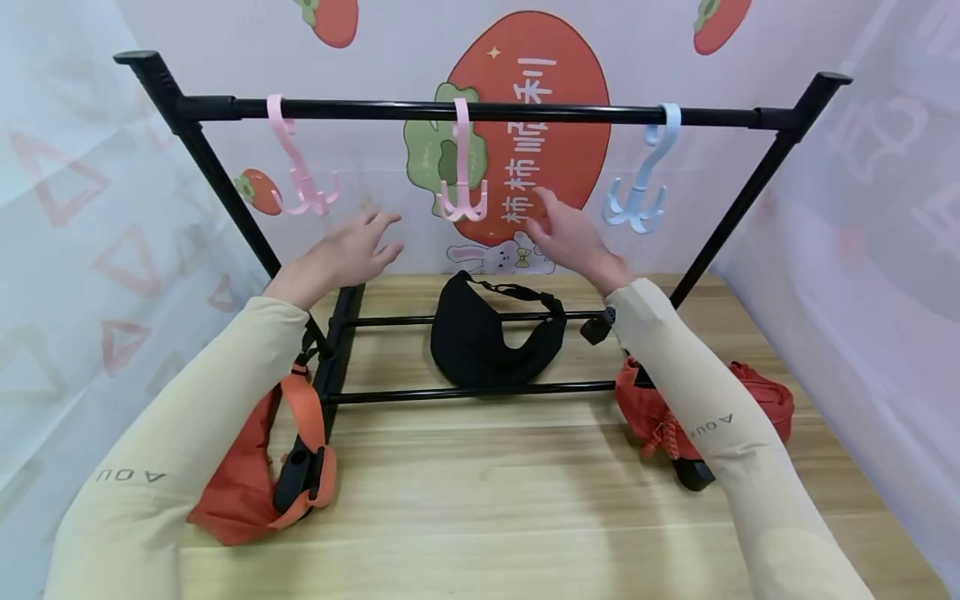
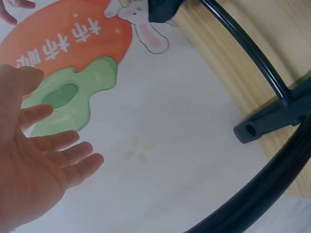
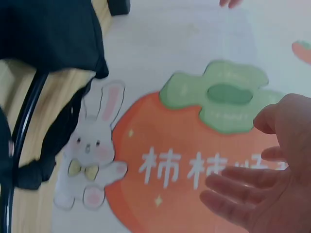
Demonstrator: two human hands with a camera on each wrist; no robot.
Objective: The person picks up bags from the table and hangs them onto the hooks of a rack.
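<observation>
My left hand (image 1: 347, 252) reaches forward in the air with its fingers apart and nothing in it, below the tilted pink hook (image 1: 302, 171). Likewise empty, my right hand (image 1: 573, 237) is raised between the middle pink hook (image 1: 462, 167) and the light blue hook (image 1: 642, 171). All these hooks hang from the top bar (image 1: 540, 112) of a black rack. Lower down, between the hands, a black waist bag (image 1: 472, 342) lies over the rack's lower bars. Both wrist views show relaxed, spread fingers in front of the printed backdrop.
A red bag with an orange strap (image 1: 306, 412) lies at the rack's left foot. At the right, a smaller red bag (image 1: 761, 396) is partly hidden behind my right forearm. The rack's slanted posts (image 1: 738, 200) flank both arms, over a wood-grain table (image 1: 480, 500).
</observation>
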